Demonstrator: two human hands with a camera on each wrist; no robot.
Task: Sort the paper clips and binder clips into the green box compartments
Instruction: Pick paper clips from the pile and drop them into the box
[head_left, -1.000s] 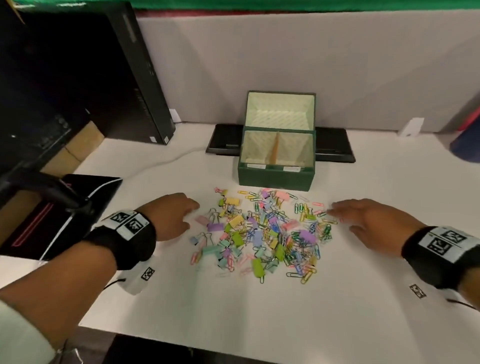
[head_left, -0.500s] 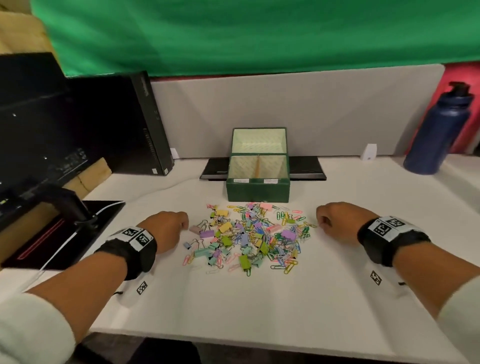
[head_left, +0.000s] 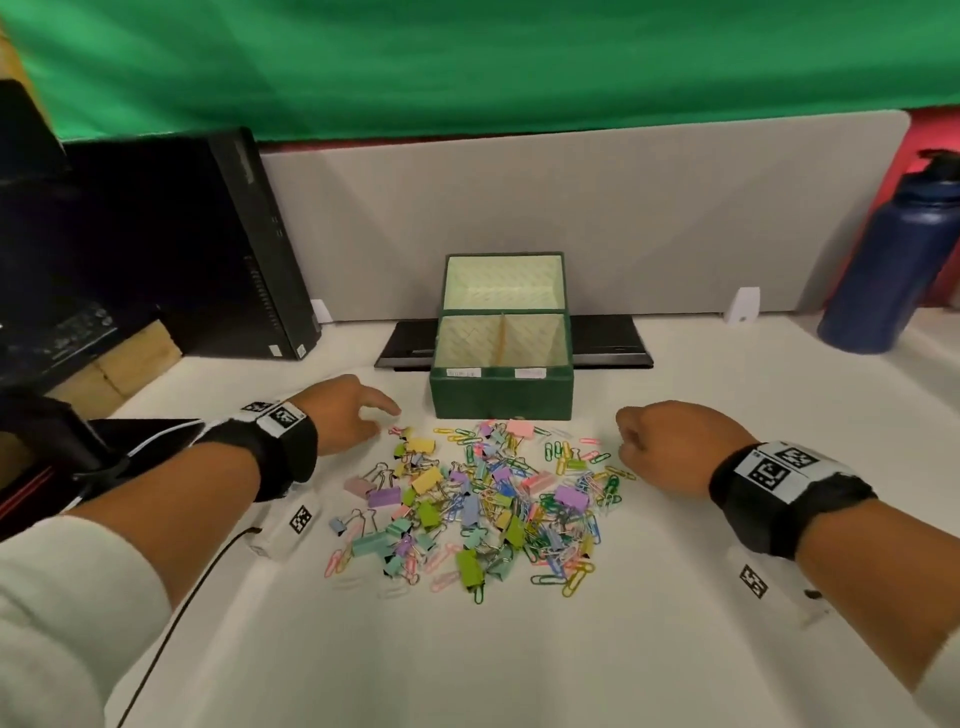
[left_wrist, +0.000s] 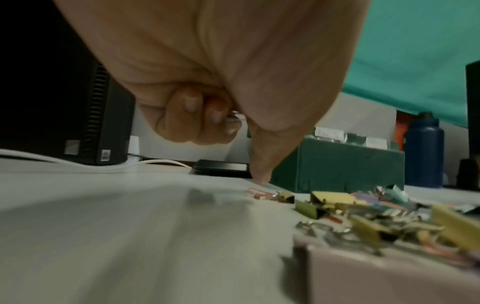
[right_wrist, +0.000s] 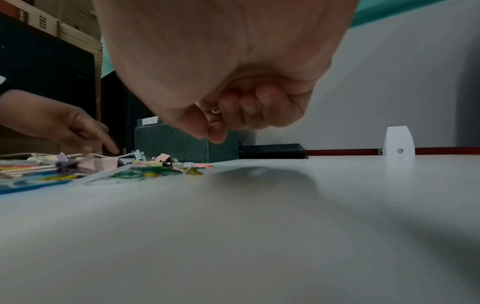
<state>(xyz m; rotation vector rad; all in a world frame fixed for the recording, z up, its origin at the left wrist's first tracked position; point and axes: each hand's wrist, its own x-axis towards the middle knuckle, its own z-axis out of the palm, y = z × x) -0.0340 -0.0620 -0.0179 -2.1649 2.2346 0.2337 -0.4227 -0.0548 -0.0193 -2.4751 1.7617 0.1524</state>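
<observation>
Left grip (head_left: 343, 410) is pointing its index finger down beside a pink paper clip (left_wrist: 255, 192) at the pile's (head_left: 478, 509) 11 o'clock edge, other fingers curled. Right grip (head_left: 670, 447), at 2 o'clock, is curling around a white paper clip (right_wrist: 215, 111). Beyond the pile, at 12 o'clock, the green box (head_left: 501, 397) is sitting open on the surface (head_left: 519, 649).

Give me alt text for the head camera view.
A heap of colourful clips lies on a white table before an open green box, its two compartments apparently empty. The left hand points at the heap's far-left edge; the right hand is fisted beside it.
</observation>
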